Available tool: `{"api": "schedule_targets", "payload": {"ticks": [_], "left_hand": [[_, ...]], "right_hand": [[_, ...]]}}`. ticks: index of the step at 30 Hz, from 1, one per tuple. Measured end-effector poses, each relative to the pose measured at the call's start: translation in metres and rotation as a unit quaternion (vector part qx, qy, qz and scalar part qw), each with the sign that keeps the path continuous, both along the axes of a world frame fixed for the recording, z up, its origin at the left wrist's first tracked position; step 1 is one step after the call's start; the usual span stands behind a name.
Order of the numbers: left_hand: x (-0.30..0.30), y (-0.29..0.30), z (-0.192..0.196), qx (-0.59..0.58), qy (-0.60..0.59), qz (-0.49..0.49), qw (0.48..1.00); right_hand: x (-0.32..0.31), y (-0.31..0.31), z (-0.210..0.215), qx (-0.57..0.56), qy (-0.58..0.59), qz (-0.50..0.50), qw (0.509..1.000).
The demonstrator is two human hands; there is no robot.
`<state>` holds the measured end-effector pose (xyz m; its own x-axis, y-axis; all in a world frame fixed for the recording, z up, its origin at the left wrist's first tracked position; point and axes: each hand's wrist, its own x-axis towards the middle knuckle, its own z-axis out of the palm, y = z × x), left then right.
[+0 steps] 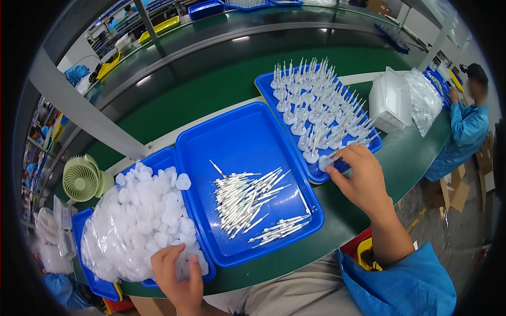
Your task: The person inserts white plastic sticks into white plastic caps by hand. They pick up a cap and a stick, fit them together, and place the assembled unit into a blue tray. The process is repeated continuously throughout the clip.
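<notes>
My right hand (363,176) is at the near edge of the right blue tray (260,86), its thumb and fingers closed on a translucent plastic base with thin rods (327,159). Several similar bases (308,113) stand in that tray, their thin white rods pointing up. My left hand (179,276) hovers over the near end of a heap of white translucent plastic pieces (153,203), thumb and fingers apart. The heap spills from a clear bag (103,239) on the left blue tray (211,271). In the middle blue tray (232,134) lie loose thin white rods (245,200).
A green fan (81,178) stands left of the trays, near a slanted grey post (79,100). White plastic containers (389,100) and a clear bag (424,97) sit at the right. Behind runs a green conveyor (211,84). Another person (466,121) in blue works at far right.
</notes>
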<state>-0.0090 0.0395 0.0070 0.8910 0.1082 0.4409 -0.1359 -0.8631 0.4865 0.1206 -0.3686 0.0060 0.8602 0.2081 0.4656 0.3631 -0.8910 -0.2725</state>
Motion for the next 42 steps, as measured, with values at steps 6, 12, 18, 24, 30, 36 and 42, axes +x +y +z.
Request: {"api": "schedule_targets", "payload": {"ticks": [6,12,18,24,30,36,42], "left_hand": [[-0.004,0.008,0.008,0.029,0.064,-0.039,0.997],[-0.004,0.007,0.007,0.026,0.082,-0.041,0.995],[-0.01,0.018,0.009,0.028,0.091,-0.071,0.993],[-0.004,0.015,0.001,0.01,0.021,-0.077,0.997],[-0.002,-0.001,-0.008,-0.089,-0.049,-0.059,0.993],[-0.008,-0.028,-0.011,-0.312,-0.035,-0.044,0.949],[0.004,-0.051,-0.003,-0.354,0.046,-0.086,0.93]], "right_hand": [[-0.015,0.01,0.004,0.206,0.012,-0.062,0.977],[-0.035,0.024,0.02,0.078,0.23,0.029,0.97],[-0.026,0.011,0.009,0.039,0.213,-0.048,0.975],[-0.019,0.024,0.02,0.091,0.246,0.032,0.964],[-0.003,0.027,0.022,0.095,0.297,0.04,0.949],[-0.031,0.053,0.023,0.204,0.258,0.051,0.943],[-0.039,0.09,0.003,0.055,0.183,0.253,0.948]]}}
